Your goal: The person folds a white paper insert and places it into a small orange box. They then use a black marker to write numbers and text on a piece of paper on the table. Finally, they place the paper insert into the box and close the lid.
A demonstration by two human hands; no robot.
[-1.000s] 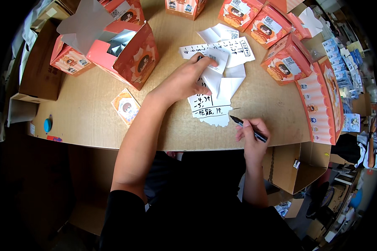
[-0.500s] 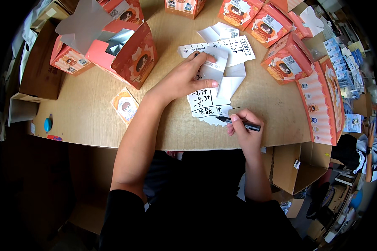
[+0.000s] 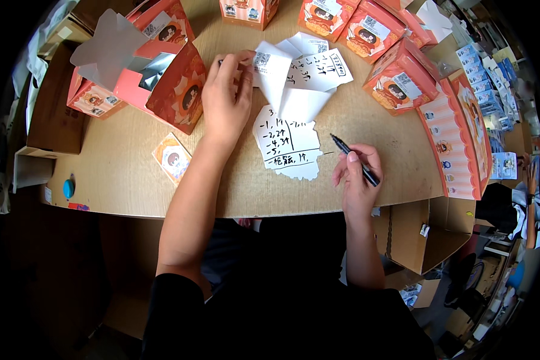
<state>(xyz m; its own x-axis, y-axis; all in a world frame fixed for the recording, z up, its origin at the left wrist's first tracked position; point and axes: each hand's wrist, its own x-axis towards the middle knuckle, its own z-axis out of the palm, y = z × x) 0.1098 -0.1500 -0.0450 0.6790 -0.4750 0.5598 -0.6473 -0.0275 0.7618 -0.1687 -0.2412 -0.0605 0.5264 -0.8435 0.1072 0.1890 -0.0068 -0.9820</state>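
Note:
My left hand pinches the left corner of a white paper slip with a printed square code and holds that side raised off the table. Under and beyond it lies another handwritten slip. Nearer to me is a ragged-edged white sheet with black handwriting and ruled lines, its far end partly covered by the raised slip. To the right of this sheet, my right hand grips a black marker, its tip off the paper and pointing up to the left.
An opened red box with silvery lining stands left of my left hand. More red printed boxes are at the far right, beside a striped carton. A small illustrated card lies on the wooden table. Cardboard boxes sit below its edge.
My left hand has moved left and lifted the slip's corner, uncovering more of the handwritten sheet. My right hand has drawn the marker off the sheet, slightly right, its tip now higher.

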